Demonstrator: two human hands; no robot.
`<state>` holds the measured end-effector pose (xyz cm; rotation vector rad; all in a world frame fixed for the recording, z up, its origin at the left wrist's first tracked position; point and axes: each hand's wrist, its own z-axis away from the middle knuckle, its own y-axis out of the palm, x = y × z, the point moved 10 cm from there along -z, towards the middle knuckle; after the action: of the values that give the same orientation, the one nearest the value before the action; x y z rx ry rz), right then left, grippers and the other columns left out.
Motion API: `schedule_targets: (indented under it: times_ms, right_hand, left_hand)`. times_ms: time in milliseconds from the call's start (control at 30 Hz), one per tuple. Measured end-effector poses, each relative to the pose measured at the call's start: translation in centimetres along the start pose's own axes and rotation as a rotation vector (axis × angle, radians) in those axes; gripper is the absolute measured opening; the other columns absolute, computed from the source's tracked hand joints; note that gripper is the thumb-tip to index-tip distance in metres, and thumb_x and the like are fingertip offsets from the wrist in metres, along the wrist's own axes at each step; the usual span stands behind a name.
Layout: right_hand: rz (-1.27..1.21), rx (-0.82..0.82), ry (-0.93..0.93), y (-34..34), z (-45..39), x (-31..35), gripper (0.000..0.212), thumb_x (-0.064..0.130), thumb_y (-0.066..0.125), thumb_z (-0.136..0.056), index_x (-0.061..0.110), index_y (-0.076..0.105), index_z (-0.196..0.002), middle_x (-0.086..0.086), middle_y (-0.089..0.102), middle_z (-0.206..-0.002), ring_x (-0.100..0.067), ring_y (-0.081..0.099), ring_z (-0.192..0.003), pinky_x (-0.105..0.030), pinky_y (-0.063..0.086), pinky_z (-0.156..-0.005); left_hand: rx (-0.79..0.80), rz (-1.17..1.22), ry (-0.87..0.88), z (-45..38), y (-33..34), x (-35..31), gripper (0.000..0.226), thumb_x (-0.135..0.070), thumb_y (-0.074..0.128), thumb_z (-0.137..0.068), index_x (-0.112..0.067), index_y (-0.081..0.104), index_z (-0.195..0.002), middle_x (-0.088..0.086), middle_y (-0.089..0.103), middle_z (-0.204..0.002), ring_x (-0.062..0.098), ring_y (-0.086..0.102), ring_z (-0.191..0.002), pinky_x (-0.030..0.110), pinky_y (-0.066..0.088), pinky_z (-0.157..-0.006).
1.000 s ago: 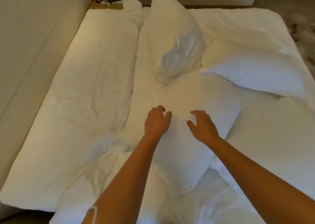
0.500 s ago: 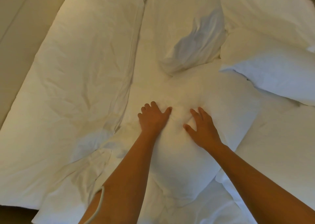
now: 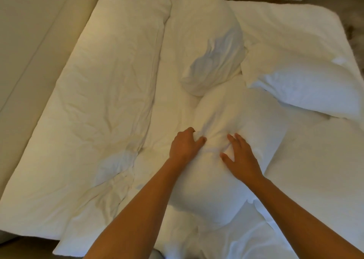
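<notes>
Worn on the head, wide-angle, tilted forward and down over the bed [image 3: 171, 93]; close above left hand [image 3: 184, 146] and right hand [image 3: 241, 160] toward 6 o'clock.

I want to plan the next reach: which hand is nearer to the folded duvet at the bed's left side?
Left. The left hand grips the near pillow, right of the duvet; the right hand presses the same pillow farther right.

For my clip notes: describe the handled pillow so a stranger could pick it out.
On the white bed, look right of the rumpled duvet. The nearest pillow, centre foreground, is the one. Only it has hands on it: the left hand bunches its cover, the right hand presses it.
</notes>
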<state>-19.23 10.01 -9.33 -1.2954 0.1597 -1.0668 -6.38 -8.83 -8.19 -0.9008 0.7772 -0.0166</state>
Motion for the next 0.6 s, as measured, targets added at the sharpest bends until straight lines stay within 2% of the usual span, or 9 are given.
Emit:
schedule_targets:
  times_ms: [100, 167, 200, 267, 400, 467, 533, 600]
  right_hand:
    - [-0.072, -0.032, -0.004, -2.8, 2.9, 0.0, 0.078, 0.052, 0.067, -0.095, 0.029, 0.029, -0.16, -0.004, 0.03, -0.166, -0.027, 0.038, -0.148, -0.042, 0.049, -0.105]
    - [-0.112, -0.065, -0.033, -4.9, 4.4, 0.5, 0.079, 0.052, 0.067, -0.095, 0.028, 0.029, -0.16, -0.003, 0.033, -0.163, -0.026, 0.041, -0.145, -0.042, 0.051, -0.104]
    - [-0.122, -0.086, -0.053, -6.0, 5.0, 1.0, 0.08, 0.053, 0.067, -0.095, 0.027, 0.029, -0.16, -0.002, 0.033, -0.162, -0.025, 0.041, -0.145, -0.042, 0.051, -0.104]
    - [-0.136, -0.124, -0.123, -8.1, 6.1, 2.6, 0.082, 0.055, 0.067, -0.094, 0.028, 0.028, -0.161, 0.0, 0.033, -0.163, -0.023, 0.04, -0.146, -0.041, 0.05, -0.106]
    - [-0.094, -0.196, -0.345, -11.8, 6.9, 7.8, 0.087, 0.06, 0.067, -0.091, 0.031, 0.025, -0.162, 0.002, 0.029, -0.167, -0.021, 0.032, -0.152, -0.04, 0.043, -0.113]
    - [-0.008, -0.149, -0.498, -12.2, 7.2, 10.9, 0.09, 0.067, 0.065, -0.088, 0.034, 0.025, -0.162, 0.003, 0.026, -0.17, -0.019, 0.026, -0.155, -0.039, 0.035, -0.118]
    - [0.104, -0.042, -0.631, -11.2, 7.5, 13.6, 0.085, 0.076, 0.056, -0.087, 0.031, 0.04, -0.157, 0.003, 0.033, -0.168, -0.02, 0.025, -0.156, -0.04, 0.028, -0.123]
    - [0.171, 0.041, -0.695, -9.6, 8.2, 15.5, 0.071, 0.078, 0.047, -0.089, 0.026, 0.063, -0.134, 0.0, 0.056, -0.149, -0.026, 0.044, -0.144, -0.042, 0.036, -0.117]
  left_hand:
    - [0.016, -0.045, 0.106, 3.5, -0.7, -3.2, 0.048, -0.06, 0.06, -0.085, -0.019, 0.061, -0.11, -0.002, 0.066, -0.093, 0.025, 0.065, -0.081, 0.033, 0.045, -0.065]
    - [0.025, -0.074, 0.17, 5.8, -1.5, -5.1, 0.03, -0.056, 0.061, -0.087, -0.027, 0.053, -0.09, -0.008, 0.06, -0.083, 0.022, 0.06, -0.072, 0.03, 0.039, -0.058]
    - [0.024, -0.085, 0.198, 7.0, -2.2, -6.0, 0.031, -0.055, 0.061, -0.088, -0.029, 0.045, -0.08, -0.009, 0.057, -0.076, 0.019, 0.056, -0.066, 0.03, 0.036, -0.054]
    - [0.016, -0.121, 0.255, 9.2, -3.7, -7.5, 0.033, -0.052, 0.061, -0.089, -0.027, 0.043, -0.077, -0.004, 0.056, -0.071, 0.019, 0.056, -0.063, 0.033, 0.039, -0.053]
    - [-0.001, -0.243, 0.396, 14.2, -7.3, -9.0, 0.033, -0.051, 0.061, -0.092, -0.02, 0.059, -0.103, 0.003, 0.068, -0.091, 0.026, 0.064, -0.082, 0.035, 0.044, -0.064]
    - [0.01, -0.297, 0.454, 17.1, -9.2, -9.0, 0.039, -0.048, 0.062, -0.094, -0.02, 0.062, -0.12, 0.006, 0.072, -0.105, 0.027, 0.066, -0.093, 0.035, 0.048, -0.074]
    - [0.017, -0.332, 0.515, 19.9, -11.4, -8.7, 0.035, -0.043, 0.063, -0.095, -0.022, 0.064, -0.123, 0.007, 0.074, -0.101, 0.028, 0.068, -0.09, 0.036, 0.051, -0.074]
    - [0.011, -0.349, 0.553, 22.2, -13.9, -8.0, 0.029, -0.04, 0.063, -0.096, -0.023, 0.067, -0.119, 0.006, 0.073, -0.087, 0.025, 0.067, -0.078, 0.036, 0.051, -0.07]
